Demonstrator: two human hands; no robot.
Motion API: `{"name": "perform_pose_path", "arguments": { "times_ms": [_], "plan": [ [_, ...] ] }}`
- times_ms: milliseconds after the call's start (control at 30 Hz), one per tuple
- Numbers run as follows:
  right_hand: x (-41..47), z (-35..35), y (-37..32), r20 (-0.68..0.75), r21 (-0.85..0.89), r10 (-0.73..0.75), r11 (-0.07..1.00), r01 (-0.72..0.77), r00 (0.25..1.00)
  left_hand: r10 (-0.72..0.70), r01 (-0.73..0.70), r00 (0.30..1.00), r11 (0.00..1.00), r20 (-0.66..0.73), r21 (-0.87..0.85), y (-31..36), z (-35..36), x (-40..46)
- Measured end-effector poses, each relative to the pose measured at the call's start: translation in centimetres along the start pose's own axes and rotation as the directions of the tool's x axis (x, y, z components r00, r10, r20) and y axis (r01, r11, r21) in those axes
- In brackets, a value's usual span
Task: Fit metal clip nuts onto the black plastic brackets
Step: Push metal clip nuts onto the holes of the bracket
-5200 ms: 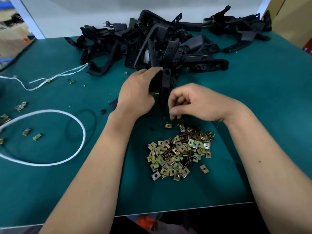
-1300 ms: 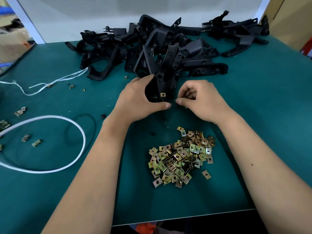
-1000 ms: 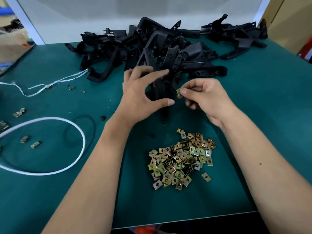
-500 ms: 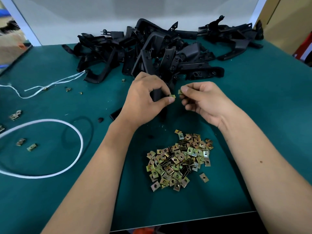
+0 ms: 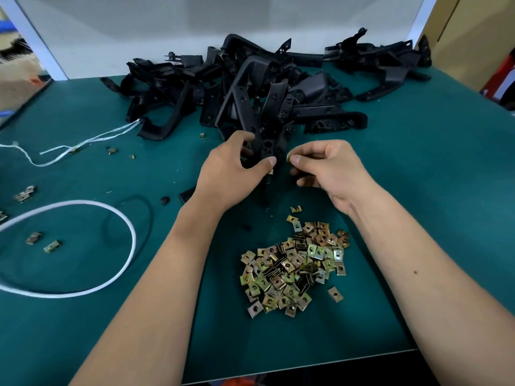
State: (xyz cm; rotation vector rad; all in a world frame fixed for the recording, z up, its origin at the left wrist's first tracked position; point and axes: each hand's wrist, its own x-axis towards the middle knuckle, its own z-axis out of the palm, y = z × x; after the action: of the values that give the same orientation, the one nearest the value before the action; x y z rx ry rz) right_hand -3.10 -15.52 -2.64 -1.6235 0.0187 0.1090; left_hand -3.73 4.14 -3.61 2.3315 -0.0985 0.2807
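Both hands have drifted slightly apart: left hand (image 5: pixel 231 174) grips the black bracket (image 5: pixel 260 140), right hand (image 5: pixel 328 168) pinches a clip nut (image 5: pixel 289 158) just beside it above the bench (image 5: pixel 418 190).

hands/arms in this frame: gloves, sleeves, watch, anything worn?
Nothing worn that shows. Left hand and right hand are both bare, no gloves, and no rings can be seen. Both forearms are bare down to the bottom edge of the head view: no sleeves, watch or wristband in sight. Fingernails are short. The right forearm has a small dark mole.
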Motion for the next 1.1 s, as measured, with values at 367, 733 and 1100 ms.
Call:
{"name": "perform_pose_path", "arguments": {
  "times_ms": [367,733,1100],
  "plan": [
    [0.1,0.7,0.3,0.011,0.131,0.037,0.991,-0.038,0.999,0.109,-0.109,0.994,0.994,0.027,0.018,0.7,0.2,-0.4],
    [-0.2,0.5,-0.1,0.069,0.169,0.026,0.985,-0.038,0.997,0.149,-0.148,0.986,0.989,0.077,-0.026,0.9,0.0,-0.5],
    [-0.6,-0.1,-0.5,0.174,0.071,-0.022,0.997,0.010,0.985,0.261,-0.259,0.945,0.965,0.197,-0.036,0.9,-0.6,-0.3]
  ]
}}
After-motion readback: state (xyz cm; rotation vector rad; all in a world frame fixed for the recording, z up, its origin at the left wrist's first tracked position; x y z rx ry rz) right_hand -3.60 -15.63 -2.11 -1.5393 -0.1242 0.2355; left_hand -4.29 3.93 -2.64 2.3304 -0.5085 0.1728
